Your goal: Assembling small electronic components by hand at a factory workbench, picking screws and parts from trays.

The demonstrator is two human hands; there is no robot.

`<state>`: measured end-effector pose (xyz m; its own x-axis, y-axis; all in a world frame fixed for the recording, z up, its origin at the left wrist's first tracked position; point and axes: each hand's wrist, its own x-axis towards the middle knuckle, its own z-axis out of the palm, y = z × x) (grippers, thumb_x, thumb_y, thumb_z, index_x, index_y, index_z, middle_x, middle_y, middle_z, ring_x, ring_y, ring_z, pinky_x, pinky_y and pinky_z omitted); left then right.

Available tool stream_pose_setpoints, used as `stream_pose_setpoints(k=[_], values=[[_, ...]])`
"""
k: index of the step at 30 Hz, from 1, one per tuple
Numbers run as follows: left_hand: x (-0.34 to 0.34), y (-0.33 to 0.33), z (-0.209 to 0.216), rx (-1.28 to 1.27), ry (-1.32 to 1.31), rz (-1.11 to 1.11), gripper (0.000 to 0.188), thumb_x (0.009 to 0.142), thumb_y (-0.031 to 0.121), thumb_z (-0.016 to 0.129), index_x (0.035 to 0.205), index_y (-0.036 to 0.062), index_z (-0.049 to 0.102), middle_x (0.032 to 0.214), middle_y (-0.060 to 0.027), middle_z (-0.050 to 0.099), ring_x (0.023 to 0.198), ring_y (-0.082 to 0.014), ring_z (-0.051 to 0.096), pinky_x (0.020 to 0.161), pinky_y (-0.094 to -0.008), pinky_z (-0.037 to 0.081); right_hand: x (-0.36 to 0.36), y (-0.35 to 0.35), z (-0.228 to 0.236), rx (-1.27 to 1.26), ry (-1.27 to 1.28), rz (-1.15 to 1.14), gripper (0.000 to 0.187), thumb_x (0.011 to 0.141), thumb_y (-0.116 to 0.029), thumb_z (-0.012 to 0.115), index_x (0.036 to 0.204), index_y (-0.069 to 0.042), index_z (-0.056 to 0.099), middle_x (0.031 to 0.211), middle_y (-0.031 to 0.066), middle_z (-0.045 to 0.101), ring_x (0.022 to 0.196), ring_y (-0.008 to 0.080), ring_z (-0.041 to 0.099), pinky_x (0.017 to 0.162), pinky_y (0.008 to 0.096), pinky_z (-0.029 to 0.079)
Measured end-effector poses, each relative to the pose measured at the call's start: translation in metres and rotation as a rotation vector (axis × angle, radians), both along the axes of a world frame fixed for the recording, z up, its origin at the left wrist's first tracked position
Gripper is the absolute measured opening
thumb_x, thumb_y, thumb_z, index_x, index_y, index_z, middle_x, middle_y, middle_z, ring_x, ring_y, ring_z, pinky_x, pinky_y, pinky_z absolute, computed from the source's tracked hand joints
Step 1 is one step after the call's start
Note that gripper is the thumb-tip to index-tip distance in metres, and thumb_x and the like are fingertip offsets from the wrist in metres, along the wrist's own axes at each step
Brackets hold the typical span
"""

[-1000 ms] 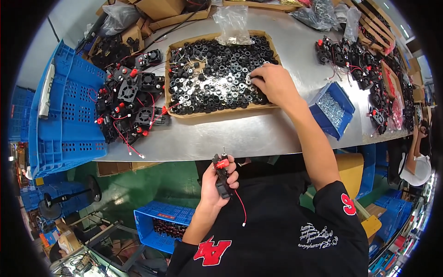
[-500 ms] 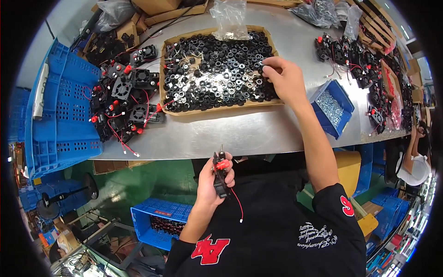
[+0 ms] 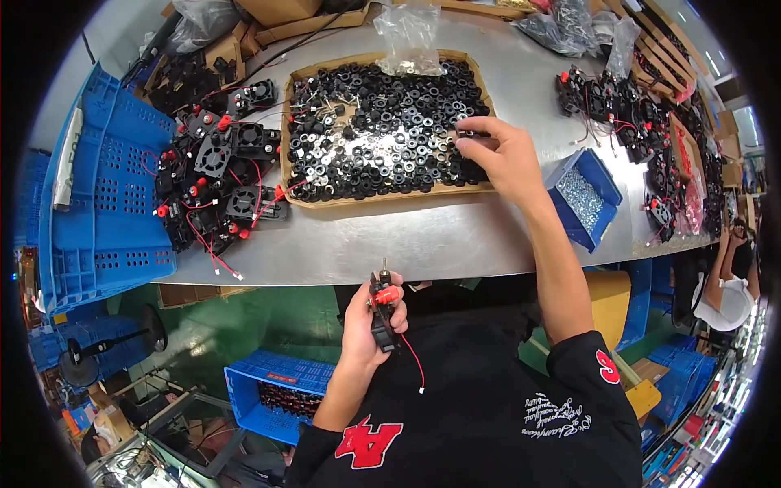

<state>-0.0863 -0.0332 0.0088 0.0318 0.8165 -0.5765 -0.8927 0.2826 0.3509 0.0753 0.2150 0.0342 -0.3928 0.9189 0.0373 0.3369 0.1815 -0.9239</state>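
In front of my body, my left hand (image 3: 358, 321) is closed around a small black fan unit (image 3: 382, 332). A red knob and a thin metal shaft show on the unit, and a red wire with a white plug hangs down from it. Over the right part of a shallow cardboard tray (image 3: 350, 201), my right hand (image 3: 500, 154) has its thumb and forefinger curled toward each other. Something tiny and dark may be between the fingertips, too small to make out. Black and silvery rings (image 3: 415, 134), like washers or small wheels, fill the tray.
Several fan units (image 3: 215, 159) lie heaped left of the tray beside a blue crate (image 3: 110, 252). A blue bin of screws (image 3: 586, 199) stands near my right forearm. More fan units (image 3: 598, 93) lie at the right. A co-worker's arm (image 3: 720, 264) shows at far right.
My right hand has shifted slightly left and down at the tray, its thumb and forefinger still curled. My left hand keeps hold of the fan unit, which has turned a little.
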Motion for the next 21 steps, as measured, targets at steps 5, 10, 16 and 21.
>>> stream_pose_setpoints(k=[5,10,16,21], values=[[-0.002,-0.003,-0.005,0.007,0.004,0.017,0.037,0.102,0.036,0.042,0.109,0.0027,0.056,0.076,-0.0015,0.05,0.055,-0.0111,0.049,0.048,-0.0253,0.039,-0.002,-0.01,-0.003,0.135,0.032,0.028,0.023,0.083,-0.005,0.071,0.106,-0.004,0.072,0.093,0.0055,0.071,0.081,0.0107,0.066,0.073,0.0234,0.052],[-0.001,-0.001,-0.007,0.015,-0.012,0.02,0.037,0.101,0.036,0.043,0.109,0.0027,0.056,0.077,-0.0018,0.051,0.055,-0.0112,0.049,0.047,-0.0253,0.039,0.0,-0.009,-0.009,0.205,0.047,0.034,0.023,0.084,-0.003,0.068,0.106,-0.004,0.072,0.091,0.0049,0.071,0.08,0.0103,0.066,0.072,0.0227,0.052],[0.0,-0.003,-0.007,0.015,0.008,0.022,0.036,0.101,0.035,0.042,0.109,0.0022,0.056,0.075,-0.0022,0.052,0.054,-0.0111,0.049,0.048,-0.0251,0.039,-0.003,-0.012,-0.008,0.157,-0.006,-0.057,0.021,0.08,-0.004,0.066,0.099,0.001,0.072,0.078,0.0048,0.069,0.072,0.0084,0.064,0.068,0.0224,0.051],[-0.001,-0.005,-0.007,0.01,0.017,0.019,0.037,0.101,0.034,0.041,0.11,0.0018,0.056,0.077,-0.0019,0.055,0.055,-0.0111,0.05,0.048,-0.025,0.039,-0.006,-0.009,-0.002,0.172,-0.158,-0.055,0.021,0.077,-0.008,0.065,0.095,0.001,0.071,0.077,0.0051,0.07,0.069,0.0075,0.061,0.065,0.0227,0.049]])
